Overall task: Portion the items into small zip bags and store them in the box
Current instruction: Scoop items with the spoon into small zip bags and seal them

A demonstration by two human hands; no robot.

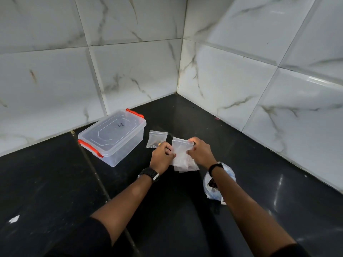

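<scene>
zip bag (181, 148) pinched between left hand (161, 156) and right hand (200, 152).

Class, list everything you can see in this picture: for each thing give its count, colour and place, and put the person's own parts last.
box: one, clear with orange clips, lid on, left on the counter.
filled bag: one, clear with dark bits inside, between the box and the hands.
empty bags: a stack, count unclear, clear, held at centre.
carrier bag: one, white and blue, under the right forearm.
counter: one, black, glossy.
wall tiles: several, white marbled, behind the counter.
watch: one, black, left wrist.
band: one, black, right wrist.
left hand: grips the stack's left edge.
right hand: pinches the top bag.
</scene>
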